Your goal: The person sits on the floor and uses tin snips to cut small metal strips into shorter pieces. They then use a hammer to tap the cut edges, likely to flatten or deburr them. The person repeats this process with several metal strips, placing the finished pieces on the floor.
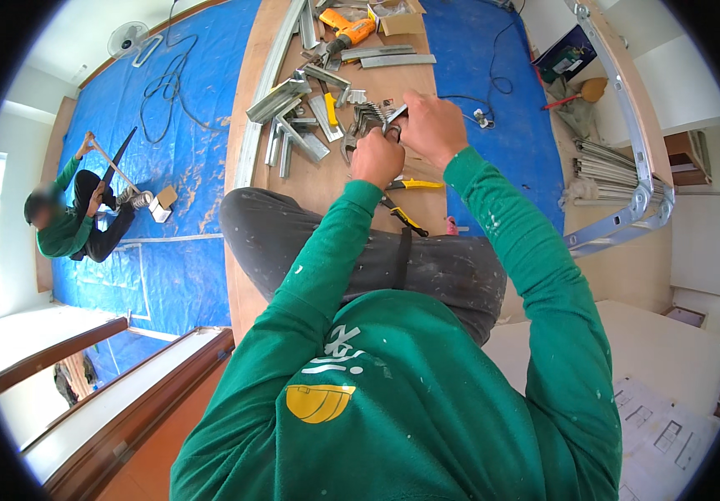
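My left hand is closed in a fist over the plywood board, close to my right hand; what lies inside its fingers is hidden. The fingers of my right hand pinch a small grey metal piece. Just beyond both hands lies a cluster of small ridged metal parts. Snips with yellow-and-black handles rest by my lap, below my left hand. A second yellow-handled tool lies to the left, among cut metal channel pieces.
Further along the board are an orange drill, a cardboard box and flat metal strips. A metal-hinged ladder stands right. On the blue sheet at left, a person sits holding a long-handled tool.
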`<state>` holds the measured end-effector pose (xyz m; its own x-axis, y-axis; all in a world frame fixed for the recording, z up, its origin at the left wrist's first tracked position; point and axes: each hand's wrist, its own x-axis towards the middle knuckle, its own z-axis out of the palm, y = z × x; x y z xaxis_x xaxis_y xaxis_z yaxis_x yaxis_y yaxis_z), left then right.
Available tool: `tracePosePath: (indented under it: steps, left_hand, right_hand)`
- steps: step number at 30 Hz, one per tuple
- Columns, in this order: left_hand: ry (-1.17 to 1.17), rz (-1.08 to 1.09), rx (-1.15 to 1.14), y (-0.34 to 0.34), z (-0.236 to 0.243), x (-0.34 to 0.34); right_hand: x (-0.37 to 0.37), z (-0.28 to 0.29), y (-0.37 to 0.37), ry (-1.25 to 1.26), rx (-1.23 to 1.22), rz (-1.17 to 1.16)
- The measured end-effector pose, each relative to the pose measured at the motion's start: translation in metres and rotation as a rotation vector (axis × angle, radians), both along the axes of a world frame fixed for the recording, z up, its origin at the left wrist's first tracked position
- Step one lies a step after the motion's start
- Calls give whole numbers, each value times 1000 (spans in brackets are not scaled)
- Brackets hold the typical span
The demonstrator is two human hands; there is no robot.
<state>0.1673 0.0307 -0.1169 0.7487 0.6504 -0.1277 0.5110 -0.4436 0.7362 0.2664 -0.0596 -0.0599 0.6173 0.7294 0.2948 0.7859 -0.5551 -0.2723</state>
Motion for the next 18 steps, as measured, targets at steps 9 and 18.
tracePosePath:
  steps: [9, 18]
  left_hand:
    - [-123, -323, -1117, 32, 0, -41]
    - [-135, -371, -950, 20, 40, -68]
  right_hand:
    - [49, 46, -10, 577, -233, 324]
    - [27, 47, -17, 860, -236, 400]
